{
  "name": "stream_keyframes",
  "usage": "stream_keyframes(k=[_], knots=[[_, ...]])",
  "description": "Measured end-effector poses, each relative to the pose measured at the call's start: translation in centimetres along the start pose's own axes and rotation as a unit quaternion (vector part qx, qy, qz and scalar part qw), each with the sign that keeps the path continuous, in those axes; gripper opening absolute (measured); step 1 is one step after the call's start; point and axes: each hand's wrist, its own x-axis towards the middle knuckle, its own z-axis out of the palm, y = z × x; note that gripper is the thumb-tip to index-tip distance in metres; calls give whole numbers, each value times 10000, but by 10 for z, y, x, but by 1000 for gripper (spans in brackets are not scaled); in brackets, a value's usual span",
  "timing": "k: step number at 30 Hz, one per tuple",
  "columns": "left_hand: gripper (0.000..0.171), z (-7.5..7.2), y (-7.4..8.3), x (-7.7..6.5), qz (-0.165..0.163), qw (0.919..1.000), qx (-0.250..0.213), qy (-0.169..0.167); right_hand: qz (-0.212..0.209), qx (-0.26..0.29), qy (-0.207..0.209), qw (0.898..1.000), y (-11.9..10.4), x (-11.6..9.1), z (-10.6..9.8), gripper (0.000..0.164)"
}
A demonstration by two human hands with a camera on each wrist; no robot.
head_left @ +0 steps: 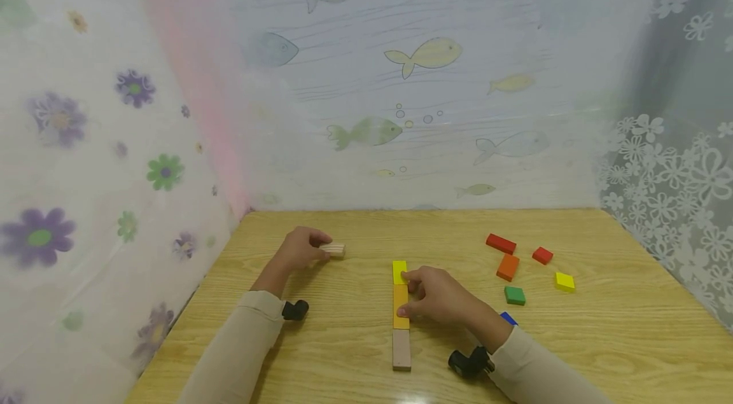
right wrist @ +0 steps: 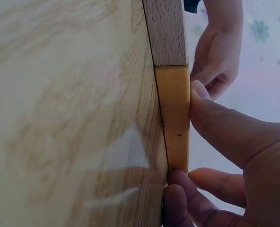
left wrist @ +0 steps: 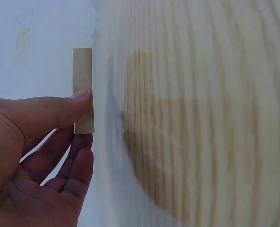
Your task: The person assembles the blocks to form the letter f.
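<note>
Three blocks (head_left: 401, 318) in one straight row, end to end on a glossy wood-grain table (head_left: 343, 353): yellow block (head_left: 399, 270) farthest, smooth, bright; orange block (head_left: 401, 302) between, small dark specks on its side; brown block (head_left: 401, 350) nearest, dull, grain finely flecked. Right hand (head_left: 441, 294) at the row, thumb on orange, fingertips at yellow; cannot tell whether it pinches either. Left hand (head_left: 300, 248) pinches a pale block (head_left: 338, 250), wooden, slim, square-edged, lengthwise grain, between thumb and fingers, well left of the row. Loose blocks (head_left: 515, 296) scattered right: red, orange, yellow, green, blue, flat-faced; blue partly hidden by the right arm (head_left: 487, 324).
</note>
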Motion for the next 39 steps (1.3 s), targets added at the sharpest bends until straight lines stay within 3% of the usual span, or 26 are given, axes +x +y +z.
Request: stream_keyframes(k=[39], knots=[[29,42,48,-6,365,9992,63,-176,28,28,53,10000,-2,0,0,80]])
